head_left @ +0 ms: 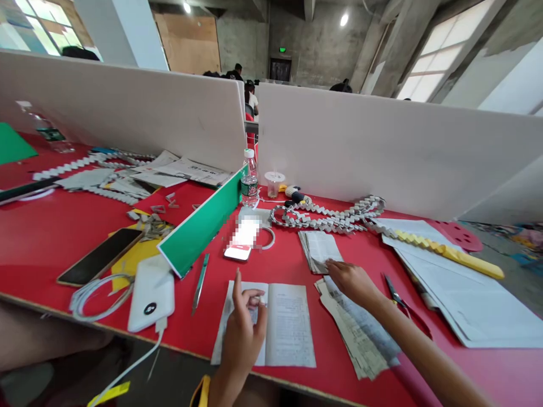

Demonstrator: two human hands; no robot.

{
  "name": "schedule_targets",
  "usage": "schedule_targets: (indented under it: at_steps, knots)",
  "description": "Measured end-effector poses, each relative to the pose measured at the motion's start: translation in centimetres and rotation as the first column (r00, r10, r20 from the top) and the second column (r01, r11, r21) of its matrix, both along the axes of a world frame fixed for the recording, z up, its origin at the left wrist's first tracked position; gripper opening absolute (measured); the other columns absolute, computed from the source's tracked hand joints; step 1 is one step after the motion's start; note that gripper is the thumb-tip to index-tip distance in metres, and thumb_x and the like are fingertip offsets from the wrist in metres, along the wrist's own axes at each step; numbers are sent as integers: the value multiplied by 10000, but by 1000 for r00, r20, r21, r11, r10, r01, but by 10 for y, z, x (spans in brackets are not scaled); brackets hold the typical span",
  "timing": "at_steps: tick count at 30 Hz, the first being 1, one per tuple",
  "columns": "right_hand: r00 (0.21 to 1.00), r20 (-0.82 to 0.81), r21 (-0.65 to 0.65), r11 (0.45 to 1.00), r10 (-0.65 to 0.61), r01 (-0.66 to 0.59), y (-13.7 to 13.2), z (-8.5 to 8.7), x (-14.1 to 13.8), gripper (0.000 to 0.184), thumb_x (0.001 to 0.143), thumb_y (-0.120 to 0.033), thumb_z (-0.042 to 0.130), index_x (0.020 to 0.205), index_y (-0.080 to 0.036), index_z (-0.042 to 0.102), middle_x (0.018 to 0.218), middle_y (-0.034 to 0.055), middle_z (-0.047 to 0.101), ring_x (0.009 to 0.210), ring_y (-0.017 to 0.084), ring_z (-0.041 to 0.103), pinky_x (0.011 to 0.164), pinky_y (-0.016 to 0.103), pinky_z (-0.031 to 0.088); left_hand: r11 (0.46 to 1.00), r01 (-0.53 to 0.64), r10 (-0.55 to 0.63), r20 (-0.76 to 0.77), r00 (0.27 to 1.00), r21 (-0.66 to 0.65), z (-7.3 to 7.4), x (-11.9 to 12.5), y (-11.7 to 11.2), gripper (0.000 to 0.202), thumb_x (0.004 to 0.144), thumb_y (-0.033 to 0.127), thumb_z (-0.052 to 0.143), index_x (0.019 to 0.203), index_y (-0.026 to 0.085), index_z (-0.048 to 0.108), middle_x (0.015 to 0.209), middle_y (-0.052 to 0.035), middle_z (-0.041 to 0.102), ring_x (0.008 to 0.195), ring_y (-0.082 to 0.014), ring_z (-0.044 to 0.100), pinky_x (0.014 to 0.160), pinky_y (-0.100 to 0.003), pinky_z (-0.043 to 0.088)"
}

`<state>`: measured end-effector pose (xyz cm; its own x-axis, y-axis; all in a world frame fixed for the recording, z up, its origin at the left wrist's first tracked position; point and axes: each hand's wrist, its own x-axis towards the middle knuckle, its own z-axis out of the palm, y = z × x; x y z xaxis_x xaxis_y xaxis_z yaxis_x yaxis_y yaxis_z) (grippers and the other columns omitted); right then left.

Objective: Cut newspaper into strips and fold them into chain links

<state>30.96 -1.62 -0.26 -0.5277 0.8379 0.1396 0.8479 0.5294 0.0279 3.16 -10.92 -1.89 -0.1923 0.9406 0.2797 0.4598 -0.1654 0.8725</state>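
My left hand (240, 333) hovers over an open booklet (288, 328) at the red table's front edge. Its index finger points up while the thumb and other fingers curl into a pinch; I cannot make out what is in the pinch. My right hand (351, 281) reaches forward with its fingers stretched out. The fingertips touch the near edge of a small stack of cut paper pieces (318, 246). Under that forearm lies a pile of printed paper sheets (360, 339).
A lit phone (242, 237), a green divider (199, 226), a metal craft knife (200, 282), a power bank (151, 294) with cable and a dark phone (99, 255) lie to the left. Scissors (396, 294), white sheets (466, 299), a yellow folded strip (449, 251), a folded paper chain (331, 215) and a water bottle (249, 178) lie beyond. White partitions (382, 147) close the back.
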Motion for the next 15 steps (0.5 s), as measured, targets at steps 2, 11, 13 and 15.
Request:
schedule_targets:
  at_steps: [2, 11, 13, 15]
  knots:
    - [998, -13, -17, 998, -61, 60, -2, 4, -1, 268, 919, -172, 394, 974, -193, 655, 1040, 105, 702, 918, 228, 681, 731, 309, 541, 1000, 0, 0, 11, 1000, -4, -7, 0, -1, 699, 864, 227, 445, 1456, 234, 72, 941, -72, 648, 801, -178, 650, 721, -322, 543]
    - [947, -300, -76, 993, -112, 93, 12, 6, 11, 168, 900, -268, 466, 828, -201, 603, 899, 76, 701, 986, 232, 657, 694, 283, 527, 995, 36, -35, 13, 999, -89, -6, -1, 1, 691, 866, 241, 449, 1456, 202, 91, 904, -65, 637, 766, -168, 630, 687, -303, 531]
    - [936, -349, 12, 998, -54, 62, 6, 14, 14, 173, 907, -267, 461, 818, -198, 593, 934, 86, 691, 1037, 232, 637, 710, 288, 535, 994, 29, -26, 24, 999, -101, -6, -1, 2, 695, 869, 239, 444, 1457, 192, 77, 904, -62, 636, 762, -161, 627, 694, -300, 527]
    - [930, -367, 130, 990, -2, 54, -11, 25, 16, 167, 907, -250, 466, 818, -194, 595, 985, 101, 682, 1043, 230, 632, 754, 309, 540, 992, 39, -37, 24, 999, -117, -6, -2, 1, 703, 867, 240, 449, 1457, 189, 71, 903, -60, 639, 760, -157, 626, 698, -295, 526]
